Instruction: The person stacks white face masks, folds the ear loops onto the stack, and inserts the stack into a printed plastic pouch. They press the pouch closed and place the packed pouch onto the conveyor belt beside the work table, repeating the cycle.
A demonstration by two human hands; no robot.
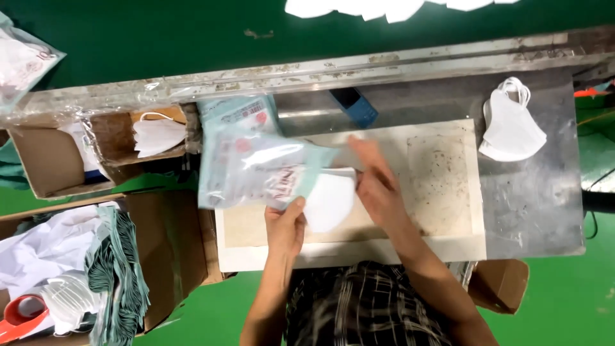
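A clear pouch (pixel 256 170) is pinched at its near edge by the left hand (pixel 286 227), over the desk (pixel 448 192). A white mask (pixel 330 198), lying left to right, is pushed by the right hand (pixel 378 189) with flat fingers toward the pouch, just to its left.

A pale teal, glossy pouch (pixel 256 170) with red and white print is seen, and a plain white mask (pixel 330 200) beside it. White masks (pixel 511 125) are stacked on a dull grey metal plate (pixel 538 205). A cream board (pixel 442 186) is speckled with brown. The belt (pixel 160 35) is dark green, the floor (pixel 564 301) bright green, the boxes (pixel 48 163) brown, the shirt (pixel 365 307) black-and-white plaid.
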